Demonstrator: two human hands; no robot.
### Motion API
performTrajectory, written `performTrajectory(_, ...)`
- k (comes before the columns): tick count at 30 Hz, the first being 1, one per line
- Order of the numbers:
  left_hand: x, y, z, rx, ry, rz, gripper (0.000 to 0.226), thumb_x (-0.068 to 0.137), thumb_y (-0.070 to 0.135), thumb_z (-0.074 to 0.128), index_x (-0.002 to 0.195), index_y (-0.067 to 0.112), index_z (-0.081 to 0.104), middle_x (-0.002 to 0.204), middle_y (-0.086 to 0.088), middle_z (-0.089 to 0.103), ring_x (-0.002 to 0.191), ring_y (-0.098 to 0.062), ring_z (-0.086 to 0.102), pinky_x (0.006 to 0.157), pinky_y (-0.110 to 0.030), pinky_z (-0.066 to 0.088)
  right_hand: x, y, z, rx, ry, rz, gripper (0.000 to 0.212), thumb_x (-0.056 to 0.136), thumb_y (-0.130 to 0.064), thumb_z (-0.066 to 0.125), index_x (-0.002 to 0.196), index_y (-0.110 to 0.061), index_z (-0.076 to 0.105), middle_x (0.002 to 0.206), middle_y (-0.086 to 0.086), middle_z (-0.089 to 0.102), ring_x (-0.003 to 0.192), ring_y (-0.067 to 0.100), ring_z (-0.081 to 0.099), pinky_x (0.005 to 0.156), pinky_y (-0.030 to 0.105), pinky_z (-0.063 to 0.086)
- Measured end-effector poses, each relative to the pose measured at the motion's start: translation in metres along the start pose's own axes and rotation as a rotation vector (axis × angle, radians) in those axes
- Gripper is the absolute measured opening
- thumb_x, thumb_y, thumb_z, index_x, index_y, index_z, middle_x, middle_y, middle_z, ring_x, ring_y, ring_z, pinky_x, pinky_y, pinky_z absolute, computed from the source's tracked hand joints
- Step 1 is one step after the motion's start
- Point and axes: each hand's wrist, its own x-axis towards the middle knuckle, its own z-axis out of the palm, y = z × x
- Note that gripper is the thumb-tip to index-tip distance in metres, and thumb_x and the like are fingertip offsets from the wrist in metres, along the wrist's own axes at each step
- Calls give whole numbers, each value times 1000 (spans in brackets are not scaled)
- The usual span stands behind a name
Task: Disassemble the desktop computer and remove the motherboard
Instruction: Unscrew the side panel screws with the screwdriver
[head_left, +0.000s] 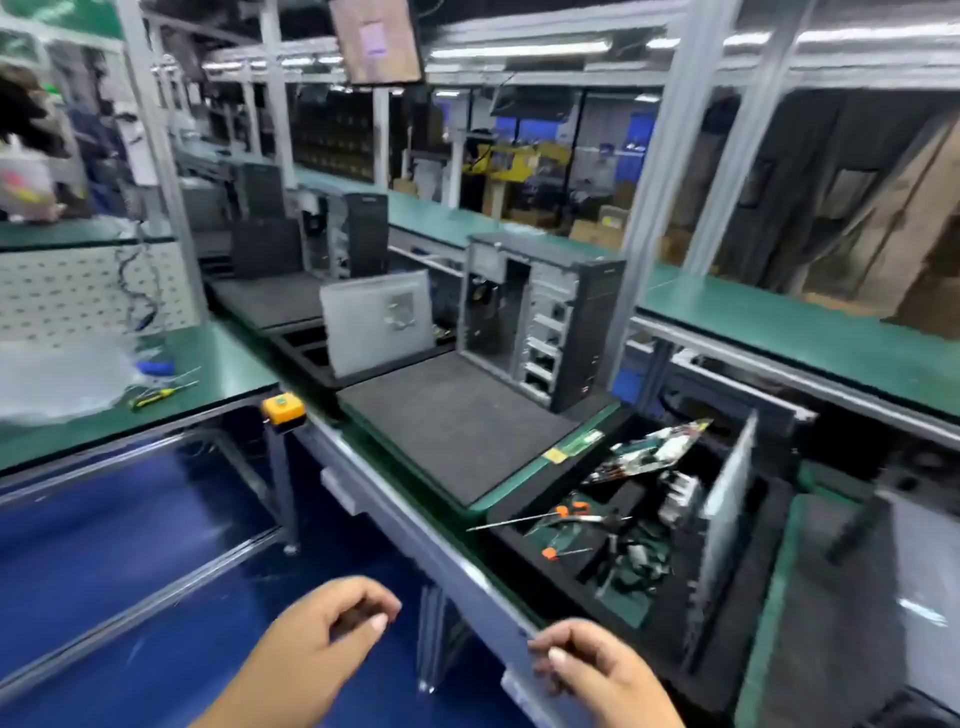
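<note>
standing open, boxy metal pc case (540, 317) on dark foam mat (452, 421).

Open computer case (540, 317) stands upright at the far edge of the dark foam mat (452, 426), side panel off. Right of the mat, a motherboard (649, 449) lies tilted in the foam tray (587, 587) with orange-handled screwdrivers (566, 514). Both hands, left hand (317, 649) and right hand (597, 670), hang loosely curled and empty, nearer than the mat.
</note>
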Motion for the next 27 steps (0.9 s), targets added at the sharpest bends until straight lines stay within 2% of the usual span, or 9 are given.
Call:
performTrajectory(2, 2, -7, -21, -49, 18, -11, 26, 88, 12, 64, 91, 37, 69, 93, 11, 69, 86, -4, 63, 80, -14, 47, 22, -2, 24, 5, 30, -15, 23, 90, 18, 50, 85, 3, 67, 69, 11, 67, 60, 12, 58, 62, 21, 47)
performTrajectory(7, 0, -42, -65, -92, 95, -55, 20, 89, 8, 62, 91, 27, 70, 95, 8, 69, 88, -5, 63, 78, -9, 45, 64, -6, 87, 51, -5, -34, 24, 91, 13, 50, 85, 0, 69, 71, 7, 67, 63, 13, 57, 64, 21, 47)
performTrajectory(11, 8, -73, -92, -96, 169, -129, 21, 90, 13, 61, 98, 32, 68, 98, 8, 68, 89, -6, 62, 78, -12, 47, 103, -11, 124, 50, -94, -8, 23, 93, 7, 51, 87, -5, 70, 74, 7, 65, 63, 15, 57, 64, 23, 48)
performTrajectory(13, 15, -86, -103, -100, 216, -164, 23, 90, 14, 60, 100, 34, 67, 98, 9, 68, 90, -6, 62, 81, -16, 47, 127, -15, 140, 15, -134, -10, 24, 94, 2, 53, 86, -11, 71, 75, 4, 67, 67, 12, 59, 68, 22, 48)
performTrajectory(17, 43, -106, -127, -139, 317, -224, 27, 91, 10, 60, 98, 35, 67, 98, 8, 69, 93, -8, 63, 86, -24, 48, 185, -29, 174, -4, -227, -71, 26, 93, 0, 55, 85, -18, 72, 79, 1, 68, 72, 9, 59, 70, 17, 47)
performTrajectory(20, 75, -114, -150, -134, 398, -254, 27, 92, 10, 59, 97, 35, 67, 99, 8, 69, 94, -6, 63, 84, -20, 47, 237, -42, 197, 9, -293, -110, 26, 94, -1, 54, 87, -19, 72, 81, -1, 69, 72, 7, 60, 69, 15, 48)
performTrajectory(24, 125, -117, -177, -114, 511, -279, 25, 92, 12, 59, 96, 36, 67, 97, 9, 69, 89, -4, 62, 77, -13, 46, 307, -63, 222, 50, -388, -185, 24, 92, 6, 52, 88, -10, 70, 79, -2, 67, 73, 7, 61, 69, 14, 48)
performTrajectory(27, 164, -121, -194, -102, 606, -286, 25, 91, 11, 59, 95, 34, 67, 97, 9, 69, 88, -5, 61, 74, -9, 45, 356, -79, 236, 40, -467, -206, 24, 93, 1, 54, 88, -16, 70, 81, -2, 66, 74, 6, 61, 68, 13, 47)
